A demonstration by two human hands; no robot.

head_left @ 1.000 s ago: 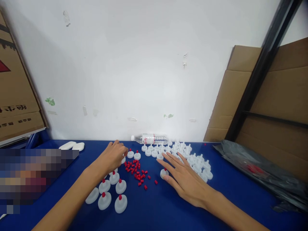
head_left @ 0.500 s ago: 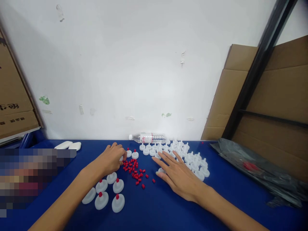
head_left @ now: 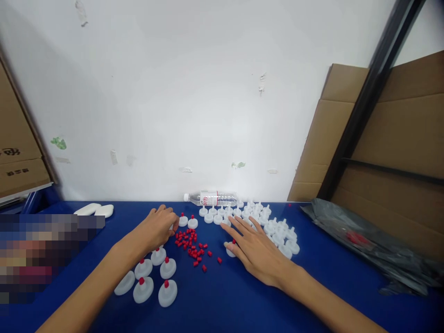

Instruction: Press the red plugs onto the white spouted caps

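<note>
My left hand (head_left: 160, 226) is curled over the table, its fingers closed around a white spouted lid (head_left: 171, 227) that is mostly hidden. Below it stand several white lids with red tips (head_left: 143, 290), and two more (head_left: 193, 222) are just to its right. Small red caps (head_left: 189, 238) lie loose between my hands. My right hand (head_left: 258, 252) is stretched flat with fingers spread, partly over a crowd of white spouted lids (head_left: 274, 226). By its thumb is a lid with a red tip (head_left: 230, 252); whether the thumb touches it I cannot tell.
A clear plastic bottle (head_left: 210, 198) lies against the wall behind the lids. Two white oval pieces (head_left: 104, 211) rest at the back left of the blue table (head_left: 215, 305). A grey plastic bag (head_left: 360, 245) is on the right, near cardboard (head_left: 322, 134). A cardboard box (head_left: 21, 171) stands left.
A red tip now shows on the lid by my right thumb, where only white showed before. Both hands keep nearly the same places; the whole view has shifted slightly.
</note>
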